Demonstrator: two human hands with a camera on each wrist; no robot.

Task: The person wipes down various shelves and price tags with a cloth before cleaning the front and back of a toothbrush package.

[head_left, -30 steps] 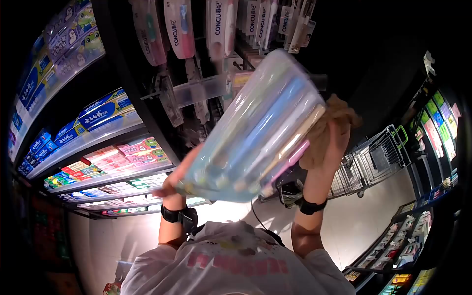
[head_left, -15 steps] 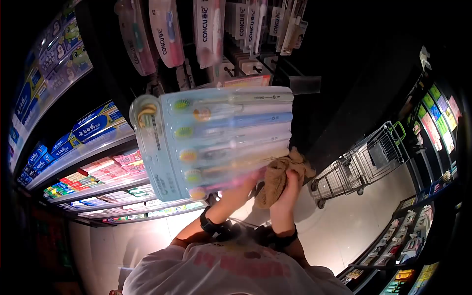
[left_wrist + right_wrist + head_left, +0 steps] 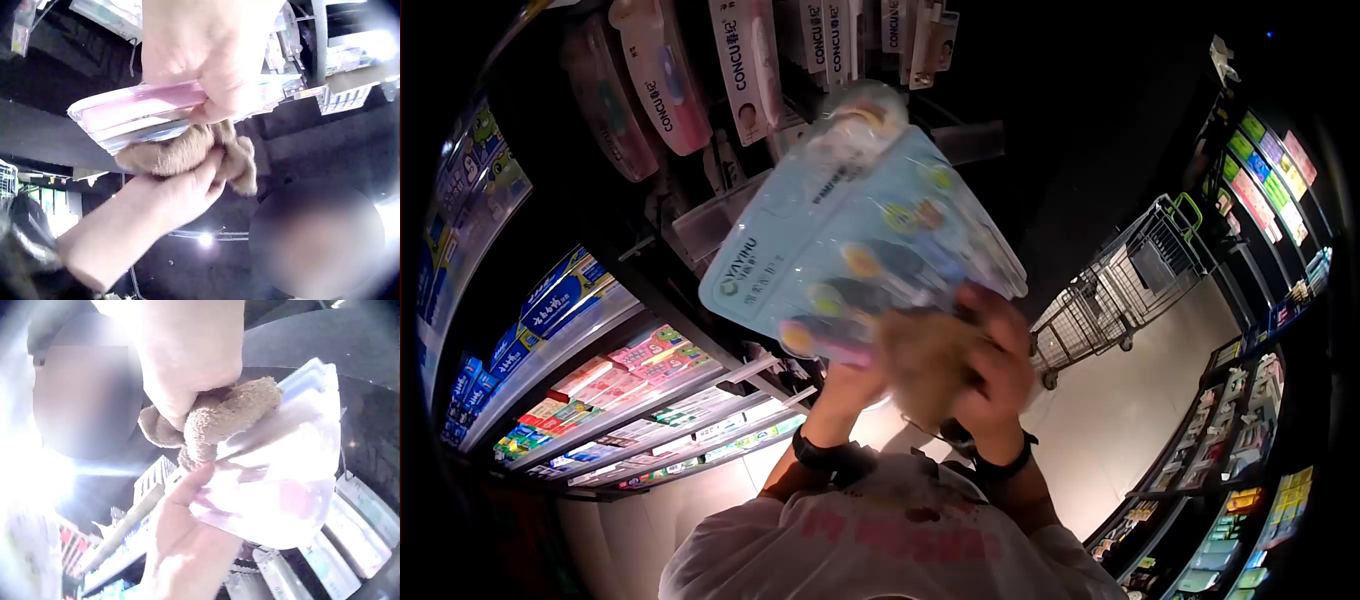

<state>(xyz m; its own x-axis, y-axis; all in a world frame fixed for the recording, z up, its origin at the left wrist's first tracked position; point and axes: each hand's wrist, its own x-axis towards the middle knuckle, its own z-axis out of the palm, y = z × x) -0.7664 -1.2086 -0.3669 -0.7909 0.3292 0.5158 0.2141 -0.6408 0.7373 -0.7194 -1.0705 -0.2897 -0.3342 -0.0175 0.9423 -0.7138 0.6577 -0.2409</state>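
Note:
In the head view a large blister pack of several toothbrushes [image 3: 785,235], with a light blue backing and a rounded clear top, is held up tilted before the chest. My left hand [image 3: 852,388] grips its lower edge. In the left wrist view the thumb of that hand [image 3: 228,94] lies along the pink brush's side of the pack. My right hand [image 3: 1000,365] grips a bunched brown cloth [image 3: 925,362] close against the pack's near face. The right wrist view shows the cloth [image 3: 219,419] bunched under the right fingers, overlapping the clear plastic [image 3: 281,469].
Single toothbrush packs [image 3: 745,70] hang on hooks behind. Shelves of toothpaste boxes [image 3: 560,305] stand to the left. At the right is a wire shopping cart [image 3: 1110,290] on the pale floor, with more stocked shelving [image 3: 1260,190] beyond.
The pack has turned, first swinging roughly level, then tilting with its rounded top moving up. My left hand has shifted to the lower edge. The cloth has moved in over the pack.

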